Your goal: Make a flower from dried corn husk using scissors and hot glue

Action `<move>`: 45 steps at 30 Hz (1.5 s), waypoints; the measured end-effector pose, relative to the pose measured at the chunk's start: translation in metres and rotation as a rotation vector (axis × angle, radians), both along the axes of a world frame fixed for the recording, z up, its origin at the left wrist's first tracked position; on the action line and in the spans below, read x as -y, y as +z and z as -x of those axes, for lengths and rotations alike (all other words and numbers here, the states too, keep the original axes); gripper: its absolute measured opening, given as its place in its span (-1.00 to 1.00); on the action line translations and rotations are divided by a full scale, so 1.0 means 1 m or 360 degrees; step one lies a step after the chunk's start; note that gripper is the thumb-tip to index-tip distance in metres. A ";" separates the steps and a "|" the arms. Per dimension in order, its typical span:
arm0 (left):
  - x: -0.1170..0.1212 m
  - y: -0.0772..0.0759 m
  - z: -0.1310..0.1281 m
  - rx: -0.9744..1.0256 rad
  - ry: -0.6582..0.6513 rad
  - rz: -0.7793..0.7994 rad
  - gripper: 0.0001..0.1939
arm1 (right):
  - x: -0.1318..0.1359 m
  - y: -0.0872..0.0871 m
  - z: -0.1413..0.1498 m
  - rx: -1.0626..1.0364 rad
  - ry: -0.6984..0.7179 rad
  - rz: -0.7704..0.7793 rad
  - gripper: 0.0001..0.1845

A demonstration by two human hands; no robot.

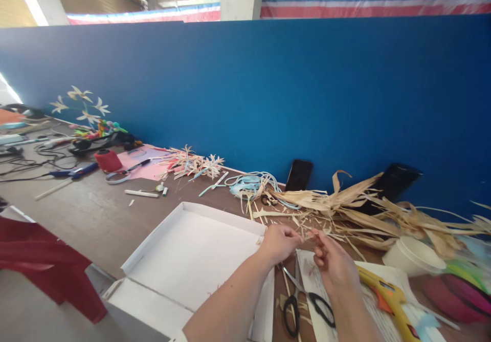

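My left hand [281, 243] is closed in a pinch over the right edge of an open white cardboard box [199, 239]. Facing it, my right hand [333, 260] is also pinched, its fingertips close to the left ones. Whatever lies between the fingers is too small to make out. Black-handled scissors [301, 293] lie partly spread below the hands. A yellow glue gun [387, 293] rests on printed paper beside my right forearm. Beyond my hands, dry corn husks [330, 198] and thin scraps are strewn over the table.
A white cup [414, 256] tilts at the right. Two dark phones, one [299, 174] near the middle, lean against the blue partition [245, 96]. Husk flowers [213, 165], red thread [108, 161] and another glue gun [74, 172] are leftward. A red stool [42, 265] stands at lower left.
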State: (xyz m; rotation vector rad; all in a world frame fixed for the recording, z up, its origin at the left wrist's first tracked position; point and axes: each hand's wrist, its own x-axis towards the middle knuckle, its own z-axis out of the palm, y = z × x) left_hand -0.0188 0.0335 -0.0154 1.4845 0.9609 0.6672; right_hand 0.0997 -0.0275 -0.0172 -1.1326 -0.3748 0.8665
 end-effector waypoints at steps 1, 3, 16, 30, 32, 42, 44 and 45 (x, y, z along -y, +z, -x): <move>0.000 0.000 0.000 0.0000 0.0004 -0.0003 -0.76 | 0.000 0.000 0.000 -0.0001 -0.0006 0.0000 -0.70; 0.000 0.000 0.000 -0.0004 0.0007 0.0003 -0.75 | 0.000 0.000 0.000 -0.0007 -0.0013 0.0004 -0.70; 0.001 0.004 0.001 -0.0041 0.0017 -0.0035 -0.74 | 0.001 -0.001 -0.001 -0.0046 0.0003 0.0010 -0.71; 0.003 0.008 0.003 -0.0122 0.0017 -0.0094 -0.74 | 0.001 0.000 0.000 -0.0022 0.0025 0.0035 -0.71; 0.003 0.009 0.004 -0.0136 0.0026 -0.0108 -0.73 | 0.001 0.000 0.000 -0.0019 0.0034 0.0029 -0.70; 0.003 0.006 0.003 -0.0120 0.0046 -0.0098 -0.75 | 0.001 0.005 0.005 0.0014 0.0004 0.0053 -0.69; 0.003 0.006 0.003 -0.0120 0.0043 -0.0110 -0.76 | 0.001 0.005 0.006 0.0025 0.0007 0.0051 -0.68; 0.003 0.006 0.003 -0.0125 0.0041 -0.0121 -0.76 | 0.001 0.005 0.006 0.0032 0.0009 0.0050 -0.68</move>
